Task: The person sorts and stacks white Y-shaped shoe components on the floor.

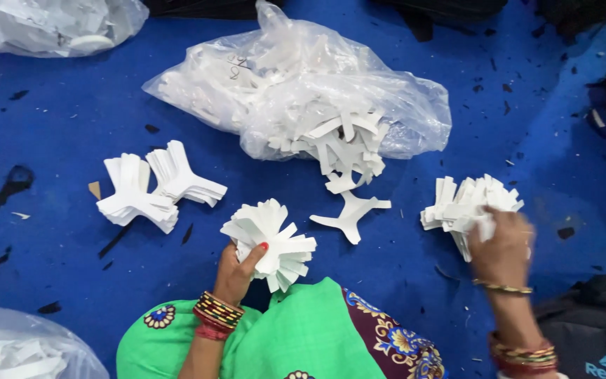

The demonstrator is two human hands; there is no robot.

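My left hand (238, 270) grips a fanned stack of white three-armed card cutouts (269, 242) just above my lap. My right hand (503, 245), slightly blurred, rests on a second fanned bundle of the same white cutouts (466, 205) lying on the blue surface at the right. A single three-armed cutout (351, 216) lies flat between the two bundles. Two neat stacks of cutouts (154, 188) sit to the left of my left hand.
A clear plastic bag (296, 88) full of white cutouts lies open at the top centre, pieces spilling out of its mouth. Other plastic bags sit at the top left (47, 24) and bottom left (19, 351). Dark scraps dot the blue surface (50, 126). My green garment (303, 337) fills the bottom centre.
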